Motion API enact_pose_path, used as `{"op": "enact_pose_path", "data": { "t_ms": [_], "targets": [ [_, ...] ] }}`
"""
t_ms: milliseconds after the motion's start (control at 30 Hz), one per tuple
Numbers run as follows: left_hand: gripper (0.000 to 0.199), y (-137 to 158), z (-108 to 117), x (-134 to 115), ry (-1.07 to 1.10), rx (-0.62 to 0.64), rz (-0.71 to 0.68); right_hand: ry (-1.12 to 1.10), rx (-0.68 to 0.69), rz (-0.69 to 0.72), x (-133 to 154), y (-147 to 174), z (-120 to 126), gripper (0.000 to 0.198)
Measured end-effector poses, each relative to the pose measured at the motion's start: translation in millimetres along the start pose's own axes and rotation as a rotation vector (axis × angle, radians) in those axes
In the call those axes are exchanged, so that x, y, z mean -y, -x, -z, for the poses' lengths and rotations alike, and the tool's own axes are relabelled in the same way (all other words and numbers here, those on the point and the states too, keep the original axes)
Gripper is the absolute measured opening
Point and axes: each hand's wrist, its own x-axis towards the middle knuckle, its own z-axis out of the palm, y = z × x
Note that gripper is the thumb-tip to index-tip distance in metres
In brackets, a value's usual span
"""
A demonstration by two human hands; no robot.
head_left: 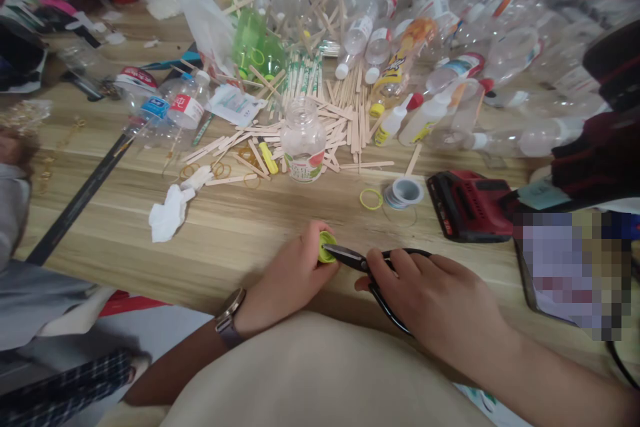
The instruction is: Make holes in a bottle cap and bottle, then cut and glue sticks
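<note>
Near the table's front edge, my left hand (300, 261) pinches a yellow-green bottle cap (327, 247) with its hollow side turned up and to the right. My right hand (425, 287) is wrapped round the black handles of a pair of scissors (350, 257). The tips of the blades reach into the cap; whether they pierce it I cannot tell. Just beyond lie a yellow-green ring (371, 199) and a grey spool (404, 193) of thin wire or thread. An uncapped clear bottle (303, 143) with a fruit label stands upright farther back.
Wooden craft sticks (350, 117) are heaped behind the bottle. Many clear plastic bottles (500, 60) crowd the back right. A red and black power tool (475, 203) and a phone (530, 280) lie at right. Crumpled tissue (170, 213) lies at left, near another person's sleeve (45, 300).
</note>
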Motion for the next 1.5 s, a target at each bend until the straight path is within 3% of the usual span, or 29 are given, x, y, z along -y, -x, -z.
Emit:
{"op": "enact_pose_path", "data": {
  "t_ms": [300,433,567,900,1100,1233,1333,1433,1500],
  "targets": [
    [0.028,-0.5,-0.6,1.3,0.127,0.028,0.011,-0.138,-0.029,-0.032,-0.8,2.6,-7.9,0.045],
    [0.03,1.4,0.4,-0.3,0.2,0.093,-0.011,-0.253,-0.067,-0.107,-4.4,3.2,-11.7,0.051],
    [0.03,2.3,3.2,-2.0,0.223,0.015,-0.011,-0.271,-0.121,-0.156,-12.7,5.7,-9.6,0.051],
    [0.03,5.8,1.1,-5.1,0.281,-0.038,-0.042,-0.312,-0.026,-0.143,-12.0,12.2,-4.1,0.052],
    [0.04,1.6,-0.1,1.8,0.795,0.076,0.108,-0.196,0.176,-0.259,-21.4,46.0,-30.9,0.019],
    [0.036,-3.4,-3.0,5.0,0.99,0.054,0.178,-0.182,0.286,-0.285,-25.0,58.6,-38.3,0.052],
    [0.046,-6.5,-3.5,7.0,0.97,0.052,0.217,-0.212,0.352,-0.317,-28.5,39.3,-22.6,0.045],
    [0.055,-8.1,-4.0,9.9,0.964,0.076,0.235,-0.228,0.438,-0.376,-35.9,-1.5,0.3,0.028],
    [0.051,-8.4,-4.9,12.5,0.96,0.073,0.26,-0.264,0.523,-0.422,-43.0,-32.4,10.4,0.027]
  ]
}}
